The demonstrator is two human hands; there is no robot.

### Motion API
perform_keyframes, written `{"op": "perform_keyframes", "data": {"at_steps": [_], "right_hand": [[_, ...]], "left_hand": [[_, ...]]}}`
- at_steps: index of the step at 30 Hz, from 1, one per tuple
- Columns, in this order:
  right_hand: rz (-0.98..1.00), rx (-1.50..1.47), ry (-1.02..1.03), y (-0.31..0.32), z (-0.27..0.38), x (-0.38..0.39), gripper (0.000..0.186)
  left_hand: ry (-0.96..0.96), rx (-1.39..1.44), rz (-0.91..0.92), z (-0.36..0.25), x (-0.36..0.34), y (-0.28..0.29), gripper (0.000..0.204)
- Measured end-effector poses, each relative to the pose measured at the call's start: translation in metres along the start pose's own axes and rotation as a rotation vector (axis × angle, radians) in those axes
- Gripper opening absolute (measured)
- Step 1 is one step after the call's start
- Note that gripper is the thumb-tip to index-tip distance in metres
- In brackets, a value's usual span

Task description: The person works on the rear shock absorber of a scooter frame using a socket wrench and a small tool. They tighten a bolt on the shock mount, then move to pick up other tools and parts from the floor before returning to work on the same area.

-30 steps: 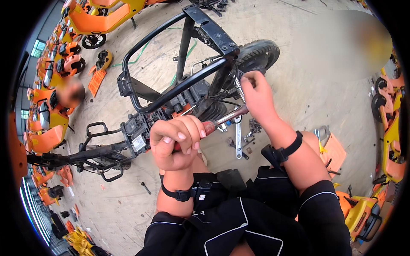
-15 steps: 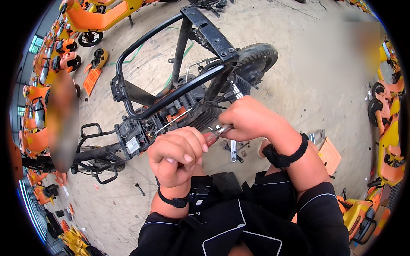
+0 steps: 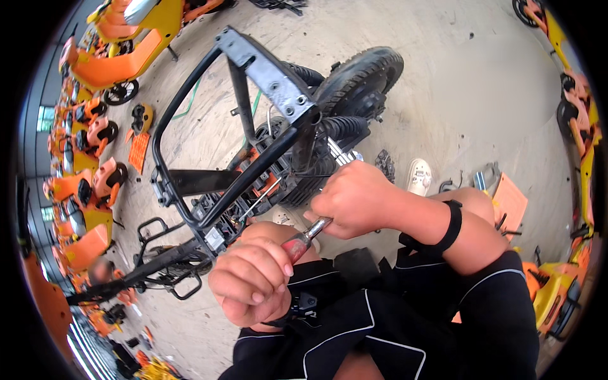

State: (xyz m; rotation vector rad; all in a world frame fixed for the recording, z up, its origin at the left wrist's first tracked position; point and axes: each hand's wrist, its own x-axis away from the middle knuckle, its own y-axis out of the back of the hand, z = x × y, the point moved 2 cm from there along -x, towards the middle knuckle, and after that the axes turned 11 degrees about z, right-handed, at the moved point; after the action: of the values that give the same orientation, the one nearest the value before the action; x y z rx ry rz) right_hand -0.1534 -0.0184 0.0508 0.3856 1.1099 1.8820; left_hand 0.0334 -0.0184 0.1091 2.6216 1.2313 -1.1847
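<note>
My left hand is closed around the red handle of a ratchet wrench. The tool's shiny metal end runs into my right hand, which is a closed fist. Past the knuckles of that fist, bright metal rods stick out; whether I hold them is hidden. Just beyond both hands a stripped scooter with a black tubular frame leans over the floor. Its rear wheel and black ribbed shock absorber lie beyond my right hand. A thin light rod crosses the exposed wiring.
Orange and yellow scooters line the left side, and more stand at right. On the concrete floor lie an orange panel and a yellow helmet-like piece. A white clog shows near my right knee.
The view has shifted, with the frame now farther left. Both hands sit lower in the picture, still on the ratchet wrench, and more of its metal end shows between them.
</note>
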Motion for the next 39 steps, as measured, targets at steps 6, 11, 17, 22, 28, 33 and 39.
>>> {"op": "perform_keyframes", "data": {"at_steps": [6, 11, 17, 22, 28, 33, 39], "right_hand": [[-0.012, -0.045, -0.012, -0.002, -0.002, 0.000, 0.033], [-0.076, -0.039, -0.010, -0.003, -0.004, 0.002, 0.037], [-0.103, -0.049, -0.009, -0.005, -0.011, 0.002, 0.039], [-0.098, -0.072, 0.028, -0.001, -0.011, -0.003, 0.038], [-0.088, -0.171, 0.114, 0.004, 0.012, -0.013, 0.029], [-0.184, -0.304, 0.163, 0.002, 0.044, -0.024, 0.030], [-0.090, -0.300, 0.137, 0.013, 0.069, -0.033, 0.025]], "left_hand": [[0.014, 0.024, 0.010, 0.000, -0.002, 0.008, 0.030], [0.042, 0.042, -0.026, 0.002, -0.007, 0.003, 0.032], [0.074, 0.023, -0.024, 0.006, -0.009, 0.004, 0.033], [0.049, 0.037, -0.006, 0.006, -0.008, 0.005, 0.025], [0.040, 0.030, -0.033, 0.003, -0.002, 0.008, 0.024], [-0.068, -0.340, -0.150, 0.007, 0.000, 0.010, 0.016], [-0.002, -0.634, -0.089, -0.004, 0.007, 0.020, 0.020]]}}
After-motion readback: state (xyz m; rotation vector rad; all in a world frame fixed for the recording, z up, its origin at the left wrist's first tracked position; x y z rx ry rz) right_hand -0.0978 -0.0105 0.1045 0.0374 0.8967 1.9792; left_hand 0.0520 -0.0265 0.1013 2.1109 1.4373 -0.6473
